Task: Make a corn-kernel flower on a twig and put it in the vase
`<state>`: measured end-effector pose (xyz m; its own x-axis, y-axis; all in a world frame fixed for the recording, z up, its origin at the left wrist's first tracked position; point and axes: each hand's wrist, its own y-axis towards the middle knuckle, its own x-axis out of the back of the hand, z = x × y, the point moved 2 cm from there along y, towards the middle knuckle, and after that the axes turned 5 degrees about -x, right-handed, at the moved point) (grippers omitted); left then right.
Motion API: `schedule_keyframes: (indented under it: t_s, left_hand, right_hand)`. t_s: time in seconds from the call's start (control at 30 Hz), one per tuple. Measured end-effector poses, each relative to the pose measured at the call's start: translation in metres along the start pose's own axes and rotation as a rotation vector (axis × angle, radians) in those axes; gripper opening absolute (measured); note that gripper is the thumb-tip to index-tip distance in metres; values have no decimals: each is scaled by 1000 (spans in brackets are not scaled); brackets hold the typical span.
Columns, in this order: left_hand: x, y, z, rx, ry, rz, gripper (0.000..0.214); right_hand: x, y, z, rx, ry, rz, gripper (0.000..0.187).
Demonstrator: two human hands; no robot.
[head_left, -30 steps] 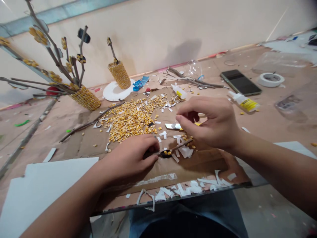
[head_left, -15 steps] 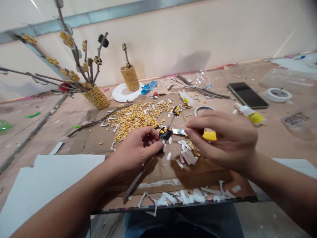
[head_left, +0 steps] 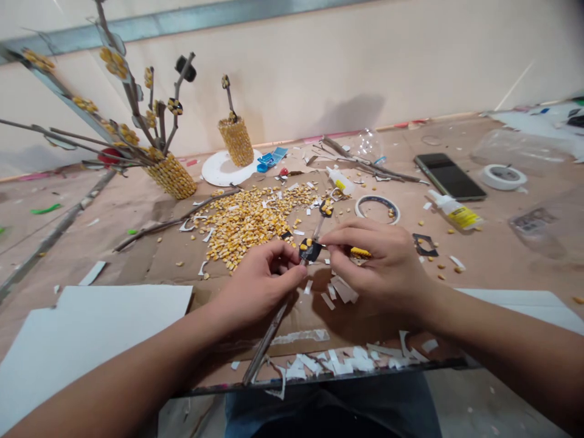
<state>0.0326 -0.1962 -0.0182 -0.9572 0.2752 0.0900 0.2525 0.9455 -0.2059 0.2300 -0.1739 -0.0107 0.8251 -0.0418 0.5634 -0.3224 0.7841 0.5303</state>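
Note:
My left hand point(head_left: 264, 274) is closed around a thin stick point(head_left: 267, 340) that slants up and away from me. A black piece point(head_left: 311, 250) with a few corn kernels on it sits on the stick just past my fingertips. Farther up, a smaller dark piece point(head_left: 325, 208) also bears kernels. My right hand point(head_left: 378, 255) is pinched at the right edge of the nearer black piece; whatever lies between its fingertips is too small or hidden to tell. A yellow object point(head_left: 360, 252) is partly covered by my right hand.
Loose corn kernels point(head_left: 249, 222) are heaped on cardboard. Two kernel-covered pots point(head_left: 171, 176) with branches stand at the back left. Glue bottles point(head_left: 456, 210), a phone point(head_left: 449, 176) and tape rolls point(head_left: 503, 177) lie to the right. White paper scraps point(head_left: 337, 363) line the front edge.
My right hand has moved left and down to the black piece on the stick. The tape ring and a black cut-out now show beyond it. The view has shifted slightly.

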Motion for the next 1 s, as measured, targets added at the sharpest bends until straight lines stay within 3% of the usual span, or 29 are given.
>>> schedule_keyframes:
  t_s: [0.17, 0.47, 0.6, 1.0]
  left_hand:
    - [-2, 2, 4, 22, -11, -20, 22]
    - [-4, 3, 7, -3, 16, -46, 20]
    - [-7, 1, 7, -7, -15, -43, 19]
    - [-7, -3, 6, -94, 35, -33, 12]
  right_hand:
    - [0, -1, -1, -28, 5, 7, 12]
    - [-7, -3, -4, 184, -176, 80, 12]
    - [-9, -5, -2, 236, -257, 51, 10]
    - [-15, -10, -1, 95, -123, 17, 4]
